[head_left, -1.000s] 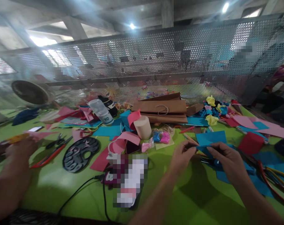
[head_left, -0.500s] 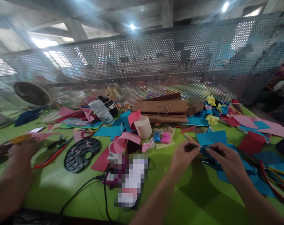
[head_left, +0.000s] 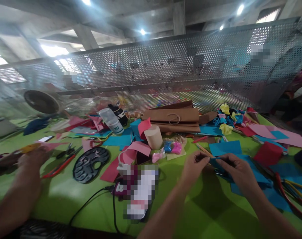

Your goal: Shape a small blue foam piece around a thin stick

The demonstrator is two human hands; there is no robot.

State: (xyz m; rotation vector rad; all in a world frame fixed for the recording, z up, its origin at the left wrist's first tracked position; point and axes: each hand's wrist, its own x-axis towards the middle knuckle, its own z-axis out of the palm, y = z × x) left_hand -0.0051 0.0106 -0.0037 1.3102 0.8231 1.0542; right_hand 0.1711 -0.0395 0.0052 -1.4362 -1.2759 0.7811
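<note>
Above the right half of the green table, my left hand (head_left: 194, 167) and my right hand (head_left: 237, 171) are close together. Both have thumb and fingers pinched on a small piece of blue paper (head_left: 213, 162), mostly covered by the fingertips. Just beyond them lies a flat blue paper sheet (head_left: 225, 148), with a pencil-like stick (head_left: 205, 150) near my left fingers. More blue paper (head_left: 257, 172) lies under and beside my right hand. A red folded paper piece (head_left: 267, 152) stands farther right.
Red-handled tool (head_left: 279, 186) lies right. A blurred phone (head_left: 143, 192), black cable (head_left: 87, 202) and dark palette-shaped tray (head_left: 90, 166) lie left of my arms. Another person's hand (head_left: 33, 159) works at far left. Brown paper bags (head_left: 171, 116) and a clear cup (head_left: 111, 121) are behind.
The view has shifted slightly, so the left side of the table appears farther right. My hands keep their pinch on the blue paper, with only slight finger movement.
</note>
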